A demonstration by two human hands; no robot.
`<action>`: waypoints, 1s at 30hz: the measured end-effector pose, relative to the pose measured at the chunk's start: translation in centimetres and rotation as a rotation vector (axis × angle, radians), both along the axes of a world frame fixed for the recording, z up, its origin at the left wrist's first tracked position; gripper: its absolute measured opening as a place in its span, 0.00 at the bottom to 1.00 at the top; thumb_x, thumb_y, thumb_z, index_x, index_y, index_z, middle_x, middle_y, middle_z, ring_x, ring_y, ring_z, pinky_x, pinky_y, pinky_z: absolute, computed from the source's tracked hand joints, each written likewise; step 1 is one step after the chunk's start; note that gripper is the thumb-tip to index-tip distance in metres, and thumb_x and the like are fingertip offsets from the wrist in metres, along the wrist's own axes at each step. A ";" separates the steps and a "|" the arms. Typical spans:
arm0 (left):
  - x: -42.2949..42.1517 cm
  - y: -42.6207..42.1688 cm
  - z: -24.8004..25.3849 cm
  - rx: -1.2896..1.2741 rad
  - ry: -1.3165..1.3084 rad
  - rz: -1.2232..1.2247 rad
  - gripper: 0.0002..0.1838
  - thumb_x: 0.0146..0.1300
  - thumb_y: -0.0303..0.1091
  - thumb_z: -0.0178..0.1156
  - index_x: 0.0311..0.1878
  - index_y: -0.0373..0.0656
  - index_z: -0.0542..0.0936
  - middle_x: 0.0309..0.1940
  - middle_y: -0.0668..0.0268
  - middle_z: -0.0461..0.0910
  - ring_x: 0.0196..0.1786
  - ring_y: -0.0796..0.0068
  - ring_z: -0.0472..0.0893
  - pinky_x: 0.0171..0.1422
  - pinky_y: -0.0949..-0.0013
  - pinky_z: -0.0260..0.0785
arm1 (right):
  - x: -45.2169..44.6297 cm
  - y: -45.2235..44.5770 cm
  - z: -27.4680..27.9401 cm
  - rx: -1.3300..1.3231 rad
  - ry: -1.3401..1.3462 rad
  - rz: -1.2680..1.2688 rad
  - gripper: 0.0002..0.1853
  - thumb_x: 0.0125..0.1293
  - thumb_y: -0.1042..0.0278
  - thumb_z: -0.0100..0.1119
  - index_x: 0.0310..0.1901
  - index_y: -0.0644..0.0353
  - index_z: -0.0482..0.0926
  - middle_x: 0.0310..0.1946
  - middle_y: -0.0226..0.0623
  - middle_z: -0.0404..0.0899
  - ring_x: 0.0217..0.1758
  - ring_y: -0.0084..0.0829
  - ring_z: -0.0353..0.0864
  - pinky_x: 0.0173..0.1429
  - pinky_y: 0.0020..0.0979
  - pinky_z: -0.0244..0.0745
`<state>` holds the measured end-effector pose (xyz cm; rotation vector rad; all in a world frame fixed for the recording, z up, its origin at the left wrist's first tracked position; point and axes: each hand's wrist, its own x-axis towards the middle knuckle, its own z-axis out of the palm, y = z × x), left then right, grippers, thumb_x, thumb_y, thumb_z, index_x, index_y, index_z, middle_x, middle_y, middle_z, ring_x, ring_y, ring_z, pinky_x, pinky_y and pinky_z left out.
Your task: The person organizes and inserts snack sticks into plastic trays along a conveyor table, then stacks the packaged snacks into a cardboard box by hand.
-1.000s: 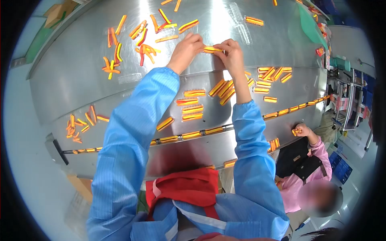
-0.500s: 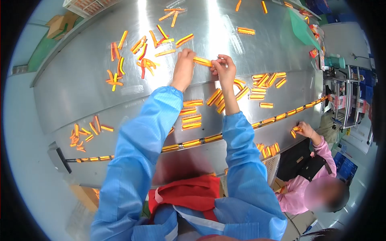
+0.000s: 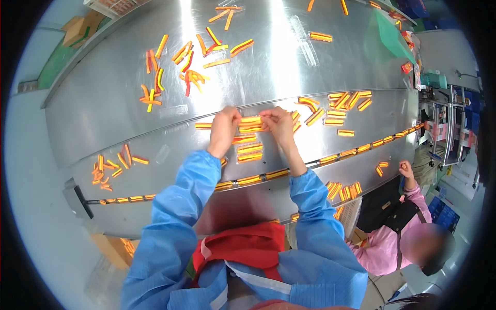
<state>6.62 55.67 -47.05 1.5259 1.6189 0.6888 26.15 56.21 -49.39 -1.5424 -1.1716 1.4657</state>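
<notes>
My left hand and my right hand pinch the two ends of a striped orange, yellow and red candy bar. Between my hands, the bar lies level over or against similar bars; whether it touches them I cannot tell. Below it, a short column of striped bars in clear trays rests on the steel table. Further bars lie loosely to the right of my right hand. One bar sticks out left of my left hand, partly hidden by it.
A conveyor channel carrying bars crosses in front of me. Loose candy strips are scattered on the far steel surface, more at left. Stacked bars lie right. A co-worker in a pink sleeve is at right.
Both my hands have come nearer to me and slightly left, bringing the bar from the far surface to the column of bars. The co-worker's hand has moved away from the small bars.
</notes>
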 end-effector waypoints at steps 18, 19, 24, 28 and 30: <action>-6.6 -6.3 0.8 0.304 0.054 0.290 0.11 0.62 0.19 0.57 0.46 0.39 0.80 0.39 0.57 0.81 0.44 0.55 0.81 0.48 0.61 0.73 | 3.4 14.6 1.3 0.579 -0.915 -0.001 0.09 0.50 0.77 0.66 0.34 0.54 0.86 0.41 0.39 0.78 0.48 0.42 0.78 0.52 0.42 0.73; -7.4 -6.7 1.6 0.253 0.058 0.290 0.11 0.63 0.18 0.55 0.47 0.38 0.80 0.40 0.56 0.80 0.45 0.56 0.81 0.49 0.62 0.73 | 2.3 13.3 1.5 0.664 -0.871 0.077 0.09 0.49 0.78 0.67 0.33 0.54 0.86 0.41 0.37 0.78 0.47 0.40 0.78 0.51 0.41 0.73; -9.1 -7.3 3.4 0.209 0.042 0.316 0.12 0.63 0.17 0.53 0.47 0.38 0.80 0.41 0.57 0.80 0.46 0.58 0.80 0.50 0.65 0.72 | 0.8 12.8 4.6 0.742 -0.789 0.268 0.12 0.46 0.73 0.73 0.35 0.54 0.85 0.42 0.34 0.78 0.46 0.36 0.78 0.48 0.36 0.71; -9.9 -7.1 3.3 0.241 0.061 0.302 0.13 0.63 0.16 0.53 0.48 0.38 0.80 0.43 0.57 0.80 0.46 0.59 0.80 0.50 0.67 0.72 | 7.9 22.2 3.6 0.826 -1.148 -0.034 0.13 0.58 0.71 0.63 0.45 0.48 0.85 0.49 0.38 0.80 0.53 0.41 0.78 0.56 0.41 0.73; -10.1 -7.1 3.9 0.224 0.054 0.325 0.13 0.64 0.17 0.53 0.48 0.38 0.80 0.43 0.57 0.80 0.47 0.59 0.80 0.51 0.67 0.72 | 12.6 24.2 1.3 0.864 -1.374 -0.090 0.15 0.62 0.71 0.59 0.49 0.47 0.84 0.50 0.39 0.79 0.53 0.41 0.78 0.57 0.42 0.73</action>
